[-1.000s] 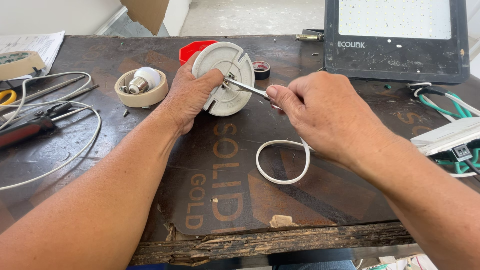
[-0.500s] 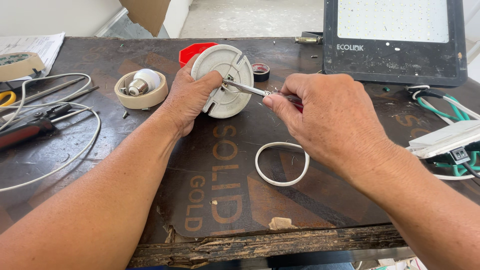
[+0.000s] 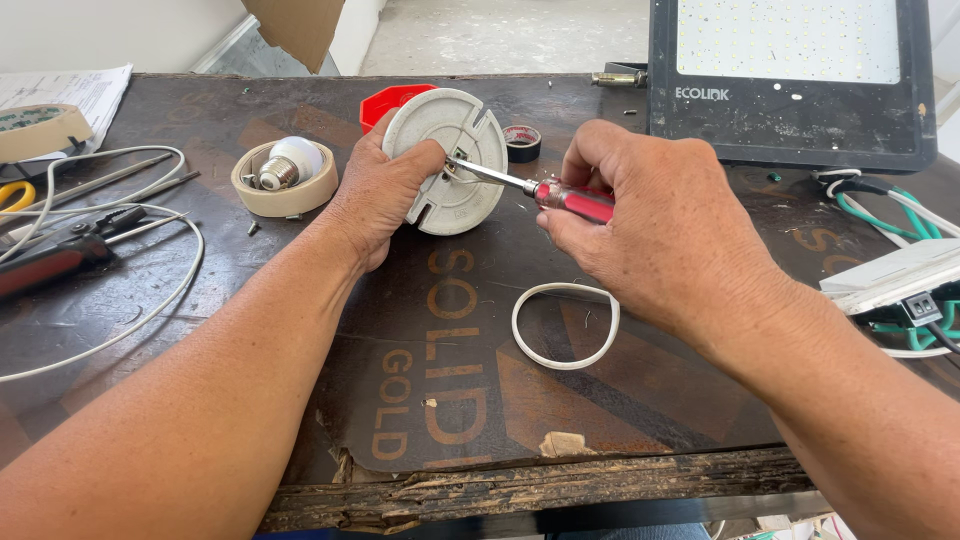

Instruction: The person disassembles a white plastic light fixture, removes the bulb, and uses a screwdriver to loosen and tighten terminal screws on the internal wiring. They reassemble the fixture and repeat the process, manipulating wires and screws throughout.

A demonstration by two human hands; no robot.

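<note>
Left hand (image 3: 385, 195) gripped the round white fitting (image 3: 447, 160) by its left edge, tilted up off the counter (image 3: 300, 330), thumb pressed on its face. Right hand (image 3: 655, 225) pinched the red-handled screwdriver (image 3: 530, 187), tip set at the fitting's centre. White ring (image 3: 566, 325) lay on the counter just below the right hand. Bulb (image 3: 288, 162) sat inside a tape roll (image 3: 285, 195) left of the fitting. Floodlight (image 3: 790, 80) stood behind.
</note>
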